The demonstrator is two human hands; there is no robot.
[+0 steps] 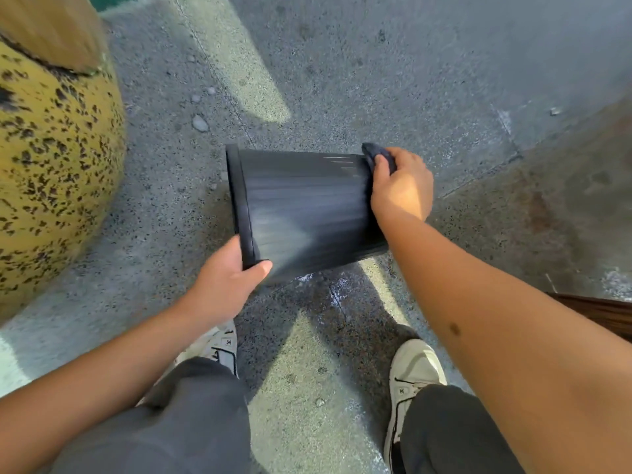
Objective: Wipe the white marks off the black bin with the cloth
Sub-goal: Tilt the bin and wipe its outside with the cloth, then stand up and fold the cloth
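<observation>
The black ribbed bin (301,203) lies on its side above the concrete floor, rim to the left, base to the right. My left hand (229,282) grips the rim at its near corner, thumb on the bin's wall. My right hand (400,186) holds a dark cloth (376,157) against the bin's base end at the far right corner. A few thin white marks (342,163) show on the wall just left of the cloth. A pale hazy smear spreads over the middle of the wall.
A large yellow, black-speckled rounded object (51,165) stands at the left. My two feet in white shoes (413,374) are on the speckled concrete floor (342,80) below the bin. Small stones (200,123) lie behind the bin. A brown object (602,311) sits at the right edge.
</observation>
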